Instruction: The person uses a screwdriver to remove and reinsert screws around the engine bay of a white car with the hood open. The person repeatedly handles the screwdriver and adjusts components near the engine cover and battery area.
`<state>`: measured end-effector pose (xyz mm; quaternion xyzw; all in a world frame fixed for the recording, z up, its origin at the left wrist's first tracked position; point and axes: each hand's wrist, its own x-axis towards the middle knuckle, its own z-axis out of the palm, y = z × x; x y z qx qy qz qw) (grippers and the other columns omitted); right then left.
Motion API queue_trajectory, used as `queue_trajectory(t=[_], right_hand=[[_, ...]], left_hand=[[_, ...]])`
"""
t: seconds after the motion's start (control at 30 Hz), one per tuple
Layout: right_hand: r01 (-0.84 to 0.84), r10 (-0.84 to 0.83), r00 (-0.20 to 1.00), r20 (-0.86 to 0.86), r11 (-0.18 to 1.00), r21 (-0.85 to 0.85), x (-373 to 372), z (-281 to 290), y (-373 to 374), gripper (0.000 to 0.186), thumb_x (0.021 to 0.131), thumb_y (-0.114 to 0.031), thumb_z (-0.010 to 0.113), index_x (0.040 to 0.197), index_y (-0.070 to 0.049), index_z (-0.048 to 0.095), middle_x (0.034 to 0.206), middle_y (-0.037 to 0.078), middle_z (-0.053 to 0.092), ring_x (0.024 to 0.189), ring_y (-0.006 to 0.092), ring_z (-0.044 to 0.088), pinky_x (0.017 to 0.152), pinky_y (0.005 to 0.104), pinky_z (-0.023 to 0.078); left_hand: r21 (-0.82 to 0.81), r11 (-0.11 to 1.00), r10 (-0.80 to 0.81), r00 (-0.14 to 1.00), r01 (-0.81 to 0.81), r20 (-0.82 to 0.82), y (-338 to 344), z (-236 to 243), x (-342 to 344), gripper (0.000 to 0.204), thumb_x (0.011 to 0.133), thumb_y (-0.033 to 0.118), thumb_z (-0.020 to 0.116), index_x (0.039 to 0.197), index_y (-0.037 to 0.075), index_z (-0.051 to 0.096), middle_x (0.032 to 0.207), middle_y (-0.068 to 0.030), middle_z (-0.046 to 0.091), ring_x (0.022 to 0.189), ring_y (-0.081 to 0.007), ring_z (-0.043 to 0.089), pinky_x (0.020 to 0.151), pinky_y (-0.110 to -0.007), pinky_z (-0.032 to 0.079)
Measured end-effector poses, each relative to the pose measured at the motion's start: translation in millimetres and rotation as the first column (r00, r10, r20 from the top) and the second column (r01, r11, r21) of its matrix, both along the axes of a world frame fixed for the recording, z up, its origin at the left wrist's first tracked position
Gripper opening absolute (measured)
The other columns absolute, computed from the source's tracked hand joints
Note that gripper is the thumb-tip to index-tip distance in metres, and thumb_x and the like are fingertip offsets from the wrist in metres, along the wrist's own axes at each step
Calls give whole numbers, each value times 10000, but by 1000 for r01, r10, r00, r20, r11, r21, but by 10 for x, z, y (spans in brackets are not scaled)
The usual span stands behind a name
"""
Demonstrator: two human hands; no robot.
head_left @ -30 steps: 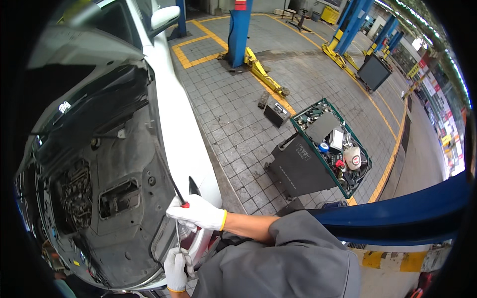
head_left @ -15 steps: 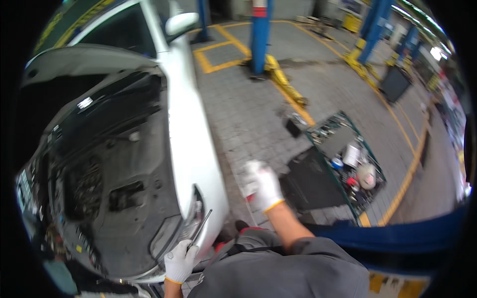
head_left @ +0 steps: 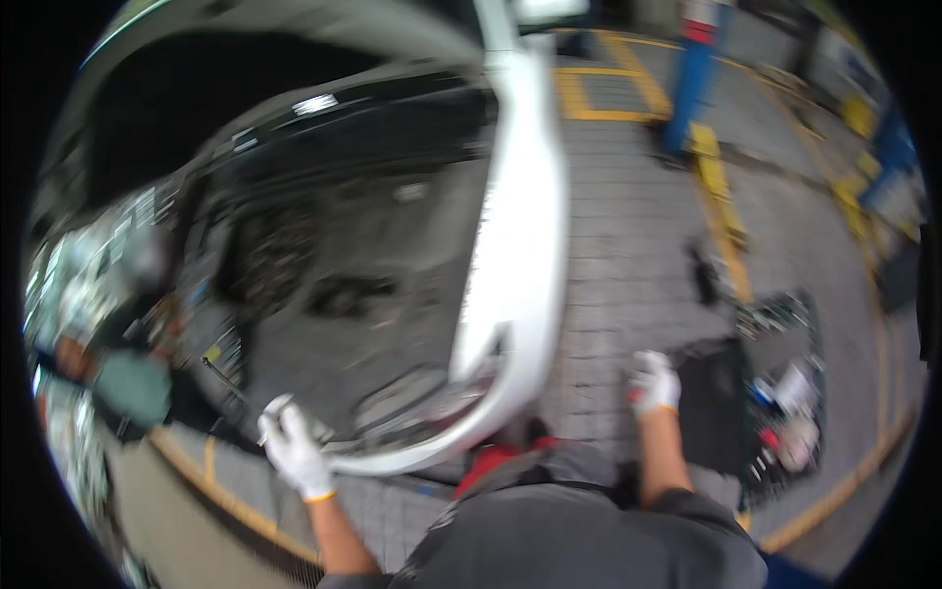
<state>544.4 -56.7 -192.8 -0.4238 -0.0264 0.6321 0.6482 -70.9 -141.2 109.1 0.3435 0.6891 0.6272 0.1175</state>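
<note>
My left hand (head_left: 294, 447), in a white glove, is closed round a long thin dark rod-like tool (head_left: 231, 381). The rod points up and left over the front edge of the engine bay (head_left: 343, 265) of a white car (head_left: 525, 216). Its exact kind is too blurred to tell. To the right of the car, my gloved right hand (head_left: 653, 381) hovers over the paved floor near a dark mat (head_left: 702, 402). Its fingers are curled in, with a bit of red at the side; what they hold, if anything, I cannot make out.
The raised hood (head_left: 235, 98) spans the upper left. Another person (head_left: 132, 383) is at the car's front left. At right, a tray (head_left: 820, 324) of tools, bottles and small parts lies beside the mat. A blue lift post (head_left: 692, 98) with a yellow arm (head_left: 716, 187) stands beyond.
My view has turned left, so the car fills more of it. My left hand, with the rod, has moved left across the car's front. The right hand has moved away from the car toward the mat.
</note>
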Motion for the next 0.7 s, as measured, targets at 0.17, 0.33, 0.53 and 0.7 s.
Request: queue_trajectory(t=[0.17, 0.33, 0.53, 0.7], right_hand=[[213, -171, 971, 168, 939, -272, -179, -63, 378, 422, 1108, -577, 769, 963, -201, 641, 697, -83, 499, 521, 93, 410, 508, 297, 372], [448, -346, 863, 367, 861, -241, 511, -55, 243, 377, 1046, -434, 892, 1082, -165, 630, 781, -26, 562, 550, 103, 481, 479, 316, 432], [393, -189, 819, 542, 873, -289, 1177, -148, 127, 408, 1054, -295, 876, 1362, -68, 733, 858, 17, 672, 532, 114, 535, 469, 324, 477], [456, -223, 739, 635, 860, -228, 1462, -180, 259, 599, 1079, -221, 810, 1631, -79, 625, 967, 74, 760, 484, 118, 507, 435, 338, 447]], left_hand=[[-519, 803, -442, 877, 293, -188, -253, -1118, 453, 221, 1137, 170, 646, 1109, -39, 710, 921, -113, 675, 783, -215, 604, 764, -415, 518], [-750, 446, -702, 711, 489, 46, -294, -1411, 1466, 261, 1059, 242, 754, 1172, 8, 766, 1007, -193, 793, 948, -297, 765, 928, -432, 591], [-828, 321, -749, 659, 460, 75, -350, -1496, 1543, 289, 1045, 274, 772, 1187, 22, 779, 1033, -198, 814, 990, -334, 800, 927, -458, 600], [-828, 426, -714, 698, 364, -61, -459, -1663, 1176, 315, 1046, 281, 745, 1150, -16, 762, 943, -189, 774, 877, -282, 741, 862, -439, 579]])
